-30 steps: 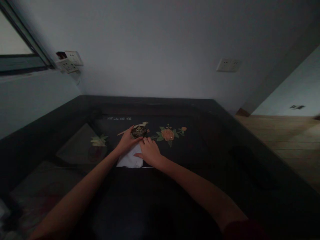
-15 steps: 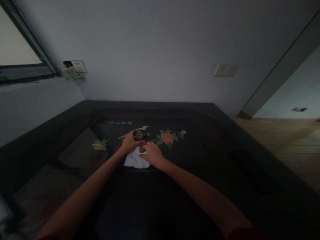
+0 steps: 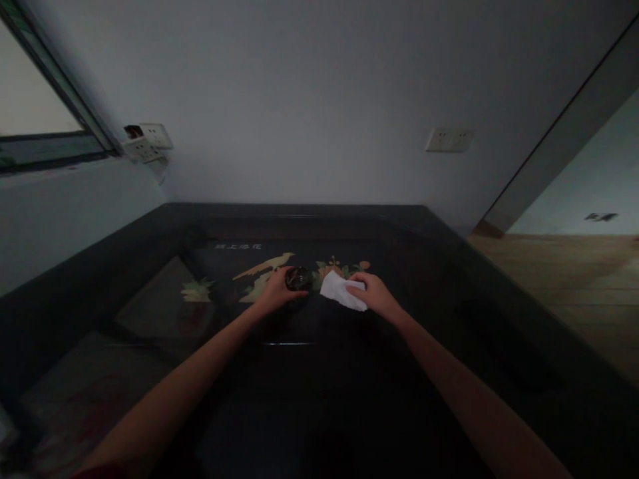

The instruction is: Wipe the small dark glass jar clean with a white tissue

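Well, the dark glossy table (image 3: pixel 449 279) carries everything, with a painted bird (image 3: pixel 264 266) toward its far edge. Beside the bird, the left hand (image 3: pixel 273 294) curls its fingers around a small dark round dish (image 3: pixel 298 278), low at the table top. Just right of it, the right hand (image 3: pixel 375 297) pinches a crumpled white tissue (image 3: pixel 339 293). I think the dish may slide and scratch the lacquer, because the hold is one-sided.

Glossy black lacquered table (image 3: pixel 349 372); soft white tissue (image 3: pixel 342 293), perhaps paper
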Available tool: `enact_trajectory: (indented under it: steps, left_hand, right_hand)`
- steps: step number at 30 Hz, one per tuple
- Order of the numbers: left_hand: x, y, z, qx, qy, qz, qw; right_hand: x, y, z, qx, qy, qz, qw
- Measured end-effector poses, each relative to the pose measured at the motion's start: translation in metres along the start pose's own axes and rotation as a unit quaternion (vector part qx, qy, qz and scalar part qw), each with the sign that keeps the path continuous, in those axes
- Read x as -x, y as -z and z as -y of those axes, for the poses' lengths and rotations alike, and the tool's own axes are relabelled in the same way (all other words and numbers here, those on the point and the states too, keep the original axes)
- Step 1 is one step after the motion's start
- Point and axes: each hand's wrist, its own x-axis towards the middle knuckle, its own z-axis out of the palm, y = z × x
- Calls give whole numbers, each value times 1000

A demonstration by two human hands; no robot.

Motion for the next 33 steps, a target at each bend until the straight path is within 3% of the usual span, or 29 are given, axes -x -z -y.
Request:
enact_trajectory:
  steps: [4, 8, 12, 17, 26, 29, 33]
  left_hand:
    - [10, -16, -29, 27, -25, 33, 999]
    - [22, -27, -44, 66, -40, 67, 995]
    - [30, -28, -45, 72, -50, 76, 993]
    - [32, -26, -47, 46, -31, 63, 996]
    - [33, -29, -51, 13, -37, 37, 999]
    - [33, -27, -52, 45, -25, 35, 998]
    - [35, -23, -59, 177, -13, 45, 983]
  right_hand:
    - [-4, 20, -12, -30, -15, -32, 999]
    - [-6, 22, -16, -108, -25, -46, 993]
    - [-4, 15, -17, -202, -90, -40, 974]
    - [-1, 1, -16, -362, -166, -45, 916]
    - [4, -20, 2, -414, -195, -11, 889]
    - [7, -25, 12, -440, -206, -14, 874]
    - [9, -26, 25, -470, -201, -51, 858]
